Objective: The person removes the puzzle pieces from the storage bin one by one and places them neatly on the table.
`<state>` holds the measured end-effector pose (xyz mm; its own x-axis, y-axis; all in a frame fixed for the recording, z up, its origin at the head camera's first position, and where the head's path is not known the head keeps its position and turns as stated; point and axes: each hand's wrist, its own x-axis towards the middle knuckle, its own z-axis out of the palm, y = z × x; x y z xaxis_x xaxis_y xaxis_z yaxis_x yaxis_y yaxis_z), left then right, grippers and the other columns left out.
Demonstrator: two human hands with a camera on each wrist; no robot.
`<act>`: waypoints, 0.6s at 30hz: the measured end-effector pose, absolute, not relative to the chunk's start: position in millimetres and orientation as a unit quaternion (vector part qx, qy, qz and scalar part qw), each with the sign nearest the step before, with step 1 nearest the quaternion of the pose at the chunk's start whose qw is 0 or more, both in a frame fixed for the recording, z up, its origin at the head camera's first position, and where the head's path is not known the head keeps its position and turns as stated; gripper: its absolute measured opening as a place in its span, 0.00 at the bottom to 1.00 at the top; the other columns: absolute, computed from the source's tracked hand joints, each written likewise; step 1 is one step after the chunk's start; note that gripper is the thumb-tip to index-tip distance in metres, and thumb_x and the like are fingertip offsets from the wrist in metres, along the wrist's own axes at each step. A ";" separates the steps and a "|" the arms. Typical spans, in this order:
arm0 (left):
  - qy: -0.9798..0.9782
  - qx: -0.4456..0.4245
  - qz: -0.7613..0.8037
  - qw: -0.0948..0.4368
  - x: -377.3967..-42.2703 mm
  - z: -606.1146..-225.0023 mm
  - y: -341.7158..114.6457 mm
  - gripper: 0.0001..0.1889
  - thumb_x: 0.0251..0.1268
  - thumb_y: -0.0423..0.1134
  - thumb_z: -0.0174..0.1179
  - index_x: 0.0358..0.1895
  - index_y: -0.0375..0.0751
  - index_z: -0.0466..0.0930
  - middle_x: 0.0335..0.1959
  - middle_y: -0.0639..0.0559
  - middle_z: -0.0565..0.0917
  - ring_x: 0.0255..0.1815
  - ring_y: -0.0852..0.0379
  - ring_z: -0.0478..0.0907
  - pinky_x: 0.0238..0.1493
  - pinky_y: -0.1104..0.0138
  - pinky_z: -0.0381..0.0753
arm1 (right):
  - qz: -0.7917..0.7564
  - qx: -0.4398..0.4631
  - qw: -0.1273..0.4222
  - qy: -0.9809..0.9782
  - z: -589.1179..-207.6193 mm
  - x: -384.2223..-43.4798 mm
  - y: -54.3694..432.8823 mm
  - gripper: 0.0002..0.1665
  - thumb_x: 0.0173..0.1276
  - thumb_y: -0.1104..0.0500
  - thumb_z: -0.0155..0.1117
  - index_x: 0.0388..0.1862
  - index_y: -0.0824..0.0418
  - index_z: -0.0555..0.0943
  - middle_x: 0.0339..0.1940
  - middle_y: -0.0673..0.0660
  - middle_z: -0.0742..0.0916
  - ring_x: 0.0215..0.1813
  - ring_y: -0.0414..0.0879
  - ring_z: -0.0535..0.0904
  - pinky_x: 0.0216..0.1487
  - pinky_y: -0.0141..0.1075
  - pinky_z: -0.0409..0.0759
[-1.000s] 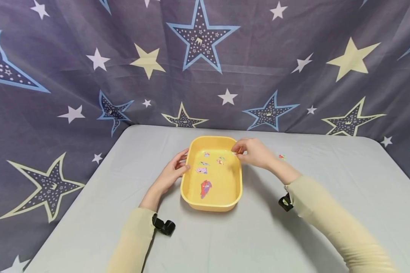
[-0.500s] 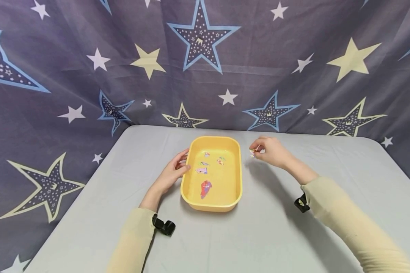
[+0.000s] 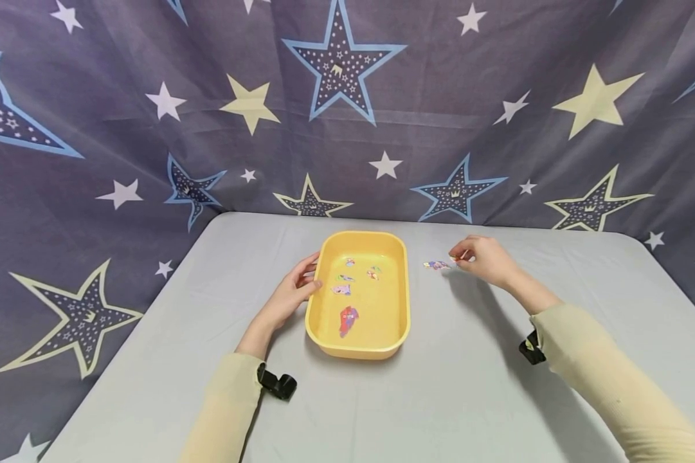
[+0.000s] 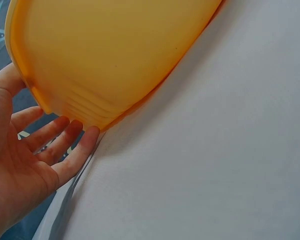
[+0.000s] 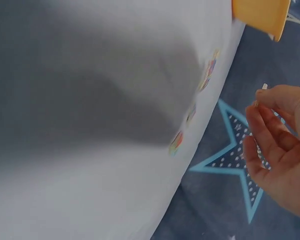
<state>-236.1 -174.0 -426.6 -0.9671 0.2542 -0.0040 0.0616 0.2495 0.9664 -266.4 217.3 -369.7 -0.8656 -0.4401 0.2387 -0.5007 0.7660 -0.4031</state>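
Observation:
A yellow plastic tray (image 3: 359,352) sits on the table with several flat, colourfully printed pieces inside, among them a red and purple piece (image 3: 348,320) and a lilac piece (image 3: 341,290). My left hand (image 3: 287,294) holds the tray's left side, thumb over the rim and fingers against the outer wall. Right of the tray, my right hand (image 3: 485,260) pinches a small flat piece (image 5: 264,87) between thumb and fingertips, slightly above the table. Its thin pale edge shows in the right wrist view; its print is mostly hidden. Beside those fingers lies a multicoloured piece (image 3: 436,265).
In the right wrist view, a red and green piece (image 5: 176,142) and another small piece (image 5: 191,114) lie near the table's far edge. The grey-white tablecloth (image 3: 474,386) covers the table. A dark star-patterned curtain (image 3: 347,148) hangs behind and to the left.
My right hand has moved right, from the tray's far right rim to over the table, with the small piece in its fingers. The multicoloured piece on the table has come into sight. My left hand stays still.

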 end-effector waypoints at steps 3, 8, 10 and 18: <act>0.787 0.102 0.604 0.079 -235.9 -426.8 -174.1 0.32 0.62 0.36 0.53 0.69 0.55 0.55 0.62 0.43 0.66 0.55 0.47 0.69 0.43 0.63 0.79 | 0.225 0.244 0.067 -0.941 -372.3 -266.6 224.5 0.11 0.52 0.70 0.61 0.36 0.67 0.83 0.31 0.59 0.84 0.33 0.51 0.81 0.37 0.43 0.78; 0.787 0.100 0.603 0.079 -236.0 -427.1 -174.1 0.32 0.62 0.36 0.53 0.69 0.55 0.55 0.62 0.43 0.66 0.55 0.47 0.69 0.43 0.63 0.79 | 0.218 0.232 0.068 -0.946 -379.3 -268.5 235.8 0.11 0.52 0.70 0.61 0.36 0.68 0.83 0.31 0.60 0.84 0.33 0.51 0.81 0.37 0.43 0.78; 0.788 0.099 0.602 0.079 -236.0 -427.2 -173.9 0.32 0.62 0.36 0.53 0.69 0.55 0.55 0.62 0.43 0.66 0.55 0.47 0.69 0.43 0.63 0.79 | 0.221 0.221 0.063 -0.948 -381.2 -269.0 240.3 0.11 0.52 0.70 0.61 0.37 0.68 0.83 0.32 0.61 0.84 0.33 0.51 0.81 0.37 0.43 0.78; 0.790 0.100 0.600 0.078 -236.9 -428.7 -174.3 0.32 0.61 0.37 0.53 0.69 0.54 0.54 0.62 0.43 0.65 0.56 0.47 0.69 0.43 0.63 0.79 | 0.228 0.191 0.067 -0.952 -385.6 -271.7 255.2 0.10 0.54 0.66 0.63 0.36 0.68 0.83 0.32 0.62 0.85 0.32 0.52 0.81 0.36 0.43 0.77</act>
